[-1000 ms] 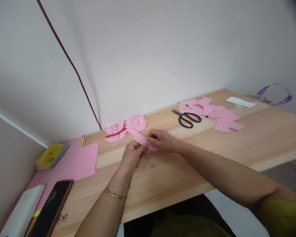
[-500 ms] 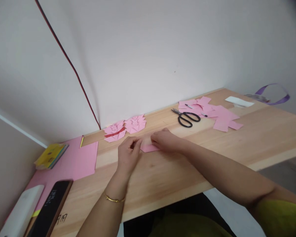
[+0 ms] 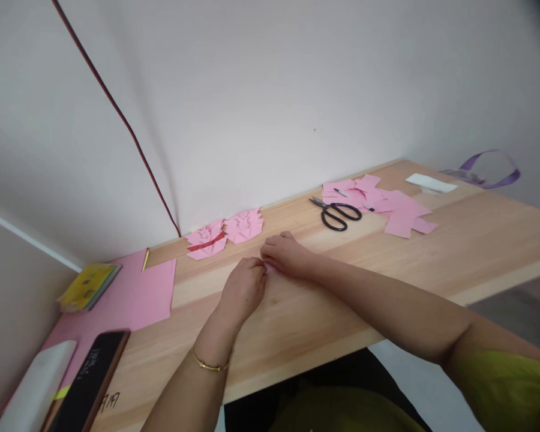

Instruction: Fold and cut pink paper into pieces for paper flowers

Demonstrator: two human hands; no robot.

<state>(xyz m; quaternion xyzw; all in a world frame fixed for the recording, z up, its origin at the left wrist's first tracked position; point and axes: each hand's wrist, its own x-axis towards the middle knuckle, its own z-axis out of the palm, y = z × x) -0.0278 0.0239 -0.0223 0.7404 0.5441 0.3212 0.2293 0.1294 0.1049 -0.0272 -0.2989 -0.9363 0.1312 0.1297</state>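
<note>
My left hand (image 3: 245, 287) and my right hand (image 3: 285, 255) meet fingertip to fingertip on the wooden table (image 3: 333, 300), both curled and pressing down. A sliver of a small pink paper piece (image 3: 268, 269) shows between them; the rest is hidden under the fingers. A gold bracelet (image 3: 209, 363) circles my left wrist. Two folded pink paper shapes (image 3: 227, 231) lie just beyond the hands, near the wall.
Black scissors (image 3: 335, 213) and loose pink paper cut-offs (image 3: 393, 207) lie at the back right, with a white slip (image 3: 429, 183) and purple ribbon (image 3: 490, 168) further right. Large pink sheets (image 3: 135, 294), yellow books (image 3: 87, 285), a dark phone (image 3: 90, 381) and a white object (image 3: 36, 387) sit at left.
The pink piece was held up in both hands, then laid flat on the table. Now both hands have closed together over it, hiding nearly all of it.
</note>
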